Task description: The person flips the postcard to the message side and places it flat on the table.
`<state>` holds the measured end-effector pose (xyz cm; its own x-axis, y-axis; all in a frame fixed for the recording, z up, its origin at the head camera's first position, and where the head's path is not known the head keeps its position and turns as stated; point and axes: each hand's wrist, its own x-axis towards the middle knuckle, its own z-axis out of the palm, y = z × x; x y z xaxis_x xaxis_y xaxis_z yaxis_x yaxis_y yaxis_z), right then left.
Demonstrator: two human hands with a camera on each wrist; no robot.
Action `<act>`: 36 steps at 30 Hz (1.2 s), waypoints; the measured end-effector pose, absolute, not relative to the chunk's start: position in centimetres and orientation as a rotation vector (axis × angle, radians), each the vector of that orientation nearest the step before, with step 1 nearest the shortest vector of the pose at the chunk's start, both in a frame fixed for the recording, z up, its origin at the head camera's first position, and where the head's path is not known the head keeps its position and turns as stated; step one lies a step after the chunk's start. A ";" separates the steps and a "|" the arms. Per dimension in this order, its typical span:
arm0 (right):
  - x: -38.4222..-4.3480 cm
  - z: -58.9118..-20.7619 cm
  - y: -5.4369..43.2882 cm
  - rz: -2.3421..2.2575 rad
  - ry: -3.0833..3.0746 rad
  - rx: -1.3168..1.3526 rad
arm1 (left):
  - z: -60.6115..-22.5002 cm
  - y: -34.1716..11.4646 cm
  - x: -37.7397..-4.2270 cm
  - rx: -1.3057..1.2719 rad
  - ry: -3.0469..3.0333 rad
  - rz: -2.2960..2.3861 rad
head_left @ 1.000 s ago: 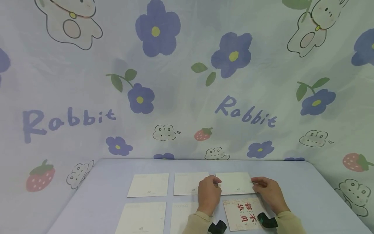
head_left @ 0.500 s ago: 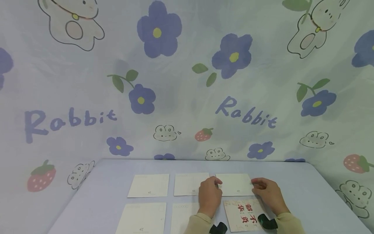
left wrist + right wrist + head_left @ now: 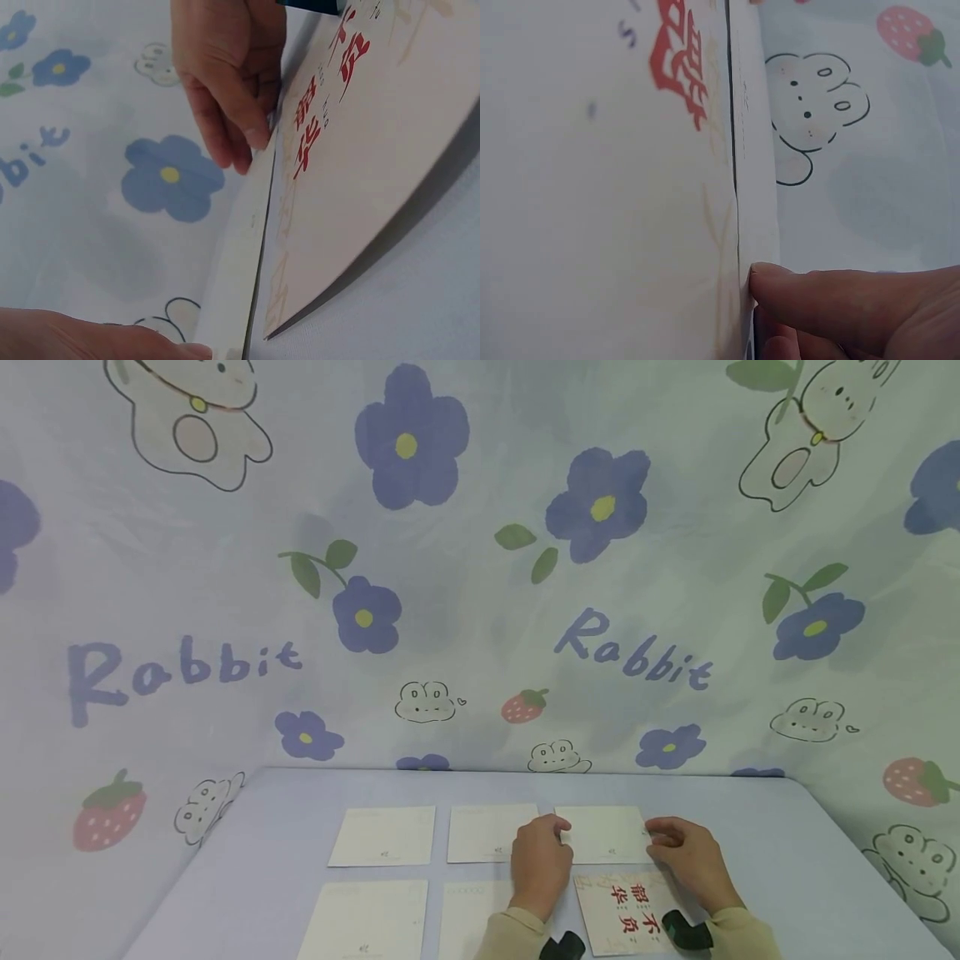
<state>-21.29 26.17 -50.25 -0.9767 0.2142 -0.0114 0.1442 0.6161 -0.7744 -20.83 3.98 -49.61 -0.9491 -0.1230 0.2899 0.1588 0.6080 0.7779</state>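
Observation:
A blank-looking cream card with a small printed mark lies at the back right of the table. My left hand pinches its left edge, and my right hand pinches its right edge. Seen from the right wrist, my right thumb presses the card's edge, other fingers tucked below. In the left wrist view the tip of my left thumb is at the opposite end. Just in front lies a card with red Chinese characters, partly covered by the right wrist's black device.
More cream cards lie in rows to the left: two at the back, the left card and the middle card, and two nearer, the left card and a card partly behind my left arm. A rabbit-and-flower cloth hangs behind the table.
The head view has shifted slightly, so everything sits a little lower in it. Both hands stay at the same card's edges, and the cards keep their places.

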 end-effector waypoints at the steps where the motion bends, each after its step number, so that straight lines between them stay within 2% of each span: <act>1: -21.3 -50.3 26.2 1.300 -2.749 -0.301 | -49.6 4.0 -20.8 -0.032 -2.519 -1.260; 36: -21.2 -50.1 26.0 1.319 -2.733 -0.305 | -49.1 3.9 -20.5 -0.048 -2.528 -1.267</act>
<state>-21.21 26.02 -50.09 -0.9759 0.2182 -0.0041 0.1390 0.6069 -0.7825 -20.52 3.87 -49.10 -0.9506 -0.1085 0.2909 0.1681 0.6079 0.7760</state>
